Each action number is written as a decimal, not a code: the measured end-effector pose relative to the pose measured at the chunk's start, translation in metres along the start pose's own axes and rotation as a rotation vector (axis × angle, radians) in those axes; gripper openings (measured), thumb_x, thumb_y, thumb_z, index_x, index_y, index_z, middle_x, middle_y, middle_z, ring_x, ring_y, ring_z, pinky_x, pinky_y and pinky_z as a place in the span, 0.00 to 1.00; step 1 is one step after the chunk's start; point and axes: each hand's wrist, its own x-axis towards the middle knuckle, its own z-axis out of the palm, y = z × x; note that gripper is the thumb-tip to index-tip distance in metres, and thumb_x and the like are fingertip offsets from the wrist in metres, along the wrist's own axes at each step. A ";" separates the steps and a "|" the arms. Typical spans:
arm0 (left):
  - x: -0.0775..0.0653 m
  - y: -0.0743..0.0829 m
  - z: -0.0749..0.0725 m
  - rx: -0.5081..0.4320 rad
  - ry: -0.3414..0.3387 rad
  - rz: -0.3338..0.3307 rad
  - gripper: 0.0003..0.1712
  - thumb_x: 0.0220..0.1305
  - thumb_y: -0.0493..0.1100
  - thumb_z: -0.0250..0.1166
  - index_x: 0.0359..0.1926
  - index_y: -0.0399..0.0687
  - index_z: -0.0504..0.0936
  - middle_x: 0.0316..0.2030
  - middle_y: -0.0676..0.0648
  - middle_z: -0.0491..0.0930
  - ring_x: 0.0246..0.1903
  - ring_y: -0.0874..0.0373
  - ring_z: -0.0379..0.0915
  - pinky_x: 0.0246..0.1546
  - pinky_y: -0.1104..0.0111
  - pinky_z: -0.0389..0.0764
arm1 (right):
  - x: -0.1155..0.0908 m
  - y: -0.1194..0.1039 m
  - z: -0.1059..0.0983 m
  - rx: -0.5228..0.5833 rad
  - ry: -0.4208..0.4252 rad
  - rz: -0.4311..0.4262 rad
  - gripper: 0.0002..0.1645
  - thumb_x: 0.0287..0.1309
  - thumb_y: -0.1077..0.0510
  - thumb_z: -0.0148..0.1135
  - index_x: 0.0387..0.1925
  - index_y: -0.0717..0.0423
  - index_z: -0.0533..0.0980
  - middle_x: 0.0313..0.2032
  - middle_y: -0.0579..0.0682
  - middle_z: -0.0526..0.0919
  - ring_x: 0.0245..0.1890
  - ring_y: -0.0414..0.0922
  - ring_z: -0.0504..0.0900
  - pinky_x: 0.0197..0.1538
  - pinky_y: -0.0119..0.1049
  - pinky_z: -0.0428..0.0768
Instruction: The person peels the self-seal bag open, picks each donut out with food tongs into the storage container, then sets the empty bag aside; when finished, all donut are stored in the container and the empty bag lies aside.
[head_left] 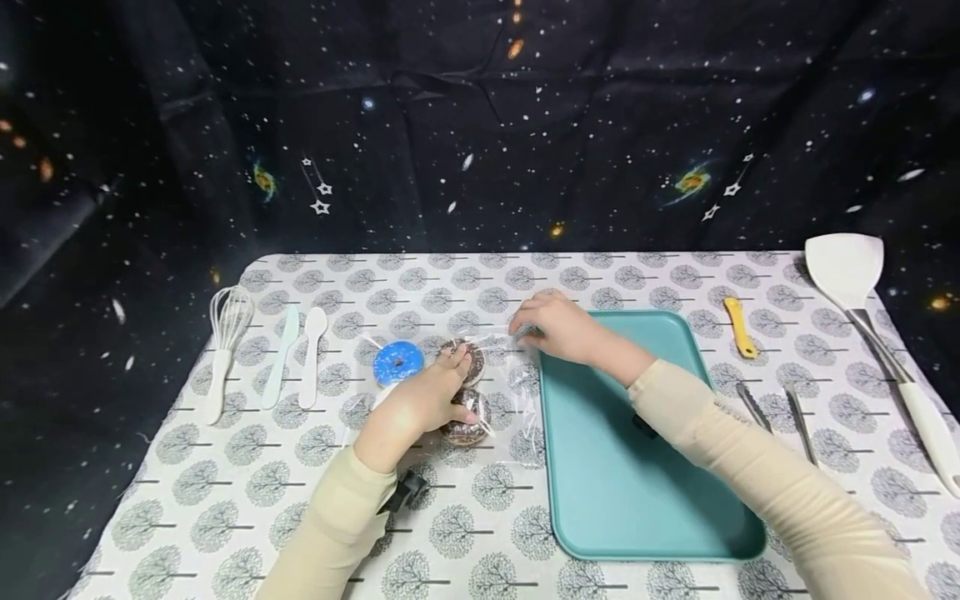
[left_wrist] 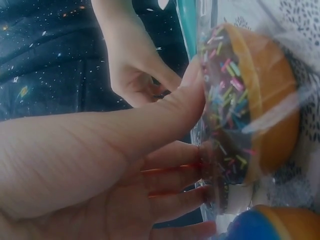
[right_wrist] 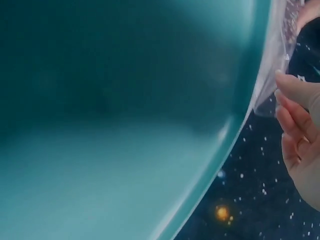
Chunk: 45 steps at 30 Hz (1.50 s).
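A clear plastic bag (head_left: 521, 417) lies flat on the cloth with toy donuts inside. A blue donut (head_left: 398, 363) is at its back left, and two chocolate donuts with sprinkles (left_wrist: 230, 110) are on its right side. Something white shows at the front left, mostly hidden by my left hand (head_left: 427, 396). That hand rests on the bag over the chocolate donuts, fingers fairly straight and spread, thumb and fingertips touching the plastic. At the bag's far right corner my right hand (head_left: 558, 327) pinches the film edge between thumb and forefinger, as the right wrist view shows.
Right of the bag lies a teal tray (head_left: 622, 483), under my right forearm. To the left are a whisk (head_left: 227, 350), a pale green knife (head_left: 282, 358) and a white spoon (head_left: 311, 358). Farther right are a yellow handle (head_left: 740, 327), metal tongs (head_left: 801, 423) and a white spatula (head_left: 846, 267).
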 end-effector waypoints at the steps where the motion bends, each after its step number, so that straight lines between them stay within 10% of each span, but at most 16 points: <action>1: 0.000 0.000 0.000 0.000 0.000 0.003 0.52 0.52 0.53 0.66 0.70 0.35 0.51 0.71 0.40 0.42 0.70 0.42 0.38 0.69 0.54 0.49 | -0.001 -0.001 0.002 -0.007 0.006 -0.004 0.09 0.49 0.62 0.68 0.36 0.51 0.82 0.37 0.45 0.84 0.41 0.45 0.78 0.52 0.42 0.74; 6: 0.000 0.001 0.001 0.000 0.001 0.012 0.52 0.51 0.54 0.66 0.69 0.36 0.52 0.71 0.40 0.43 0.70 0.42 0.40 0.68 0.53 0.52 | -0.005 0.002 0.004 0.000 0.050 -0.023 0.06 0.48 0.65 0.67 0.31 0.53 0.82 0.32 0.45 0.85 0.35 0.43 0.79 0.47 0.40 0.75; 13: -0.001 -0.001 -0.002 0.005 -0.005 -0.004 0.52 0.51 0.53 0.67 0.70 0.37 0.51 0.72 0.41 0.42 0.70 0.44 0.41 0.68 0.52 0.52 | -0.014 0.011 -0.004 0.023 0.044 -0.050 0.06 0.48 0.64 0.68 0.28 0.52 0.80 0.30 0.43 0.84 0.36 0.43 0.80 0.67 0.50 0.63; 20: -0.002 -0.003 -0.003 0.016 0.000 -0.008 0.53 0.50 0.55 0.67 0.70 0.37 0.52 0.72 0.41 0.43 0.70 0.43 0.40 0.68 0.52 0.53 | -0.018 0.001 -0.001 0.006 0.040 -0.090 0.15 0.46 0.62 0.71 0.39 0.55 0.79 0.38 0.47 0.82 0.41 0.45 0.80 0.51 0.38 0.79; 28: -0.002 -0.002 -0.004 0.035 0.004 -0.007 0.53 0.50 0.55 0.67 0.70 0.37 0.52 0.71 0.41 0.43 0.70 0.44 0.42 0.68 0.52 0.54 | -0.016 -0.020 0.005 -0.066 -0.002 -0.219 0.09 0.49 0.62 0.68 0.35 0.52 0.80 0.36 0.44 0.82 0.41 0.41 0.79 0.54 0.36 0.77; 45: -0.001 -0.004 -0.005 0.047 -0.031 -0.009 0.53 0.52 0.56 0.66 0.71 0.40 0.50 0.72 0.43 0.41 0.70 0.45 0.40 0.67 0.50 0.54 | -0.042 -0.011 0.004 -0.020 0.011 -0.177 0.06 0.49 0.62 0.68 0.31 0.50 0.80 0.32 0.41 0.82 0.35 0.39 0.79 0.48 0.37 0.77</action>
